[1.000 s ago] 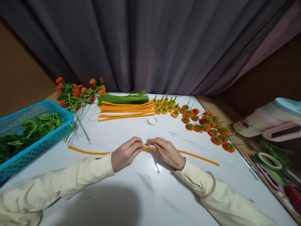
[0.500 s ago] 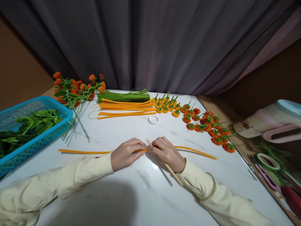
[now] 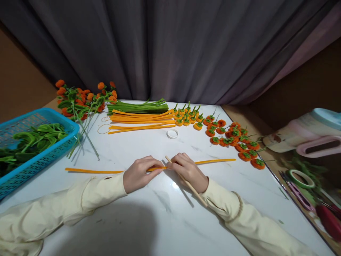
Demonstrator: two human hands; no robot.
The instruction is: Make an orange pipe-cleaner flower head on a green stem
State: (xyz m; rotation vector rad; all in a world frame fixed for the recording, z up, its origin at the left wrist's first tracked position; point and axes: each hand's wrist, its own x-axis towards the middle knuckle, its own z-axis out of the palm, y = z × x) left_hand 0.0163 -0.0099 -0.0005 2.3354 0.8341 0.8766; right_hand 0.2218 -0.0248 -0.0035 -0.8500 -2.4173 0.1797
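With the two hands as the hub of my clock, I have a grey curtain filling 12. The white surface spreads beneath everything the hands are working on. At 9 I see a blue basket of green leaves, and just short of 3 a tumbler with a pink handle, tilted in my view. A bunch of orange flowers lies at 10, their stems trailing onto the surface. Orange flower heads cluster between 2 and 3; at 11 are green strips with loose orange strips in front.

The left hand has its fingers pinched on a long orange strip, which runs across under both hands, one end toward 9, the other toward 3. The right hand has its fingers curled narrow around a thin wooden stick, slanting from between 10 and 11 to between 4 and 5; its fingertips meet the strip beside the stick. Yellow flower heads stand at 1, and a small white ring lies just past 12.
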